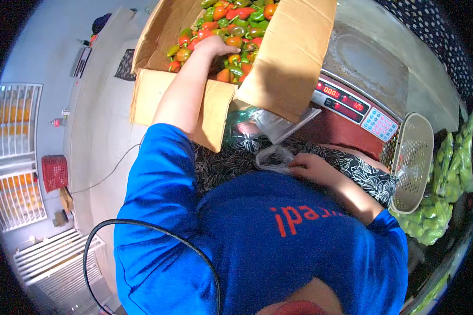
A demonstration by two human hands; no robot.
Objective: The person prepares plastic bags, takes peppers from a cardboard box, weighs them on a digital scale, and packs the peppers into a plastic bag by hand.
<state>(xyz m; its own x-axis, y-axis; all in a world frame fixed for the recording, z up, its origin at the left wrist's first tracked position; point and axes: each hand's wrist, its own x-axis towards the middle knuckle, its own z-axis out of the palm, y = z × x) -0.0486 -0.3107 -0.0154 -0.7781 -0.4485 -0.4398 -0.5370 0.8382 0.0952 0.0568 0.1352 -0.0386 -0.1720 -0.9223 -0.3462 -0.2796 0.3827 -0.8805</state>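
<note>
Red, orange and green peppers (236, 29) fill an open cardboard box (294, 47) ahead of me. My left hand (214, 48) reaches down among them, its thumb pointing right; the other fingers are hidden, so whether it grips a pepper does not show. Lower down, close to my body, my right hand (306, 165) pinches the edge of a clear plastic bag (275, 156). Between the box and my lap lies more clear plastic packaging (281, 126), partly under a box flap (210, 107).
A digital weighing scale (347, 102) with lit red figures stands right of the box. Beside it are a beige perforated basket (412, 163) and bagged green vegetables (431, 220). At far left, a red basket (54, 173) hangs near barred windows (18, 157). A black cable (142, 224) loops before me.
</note>
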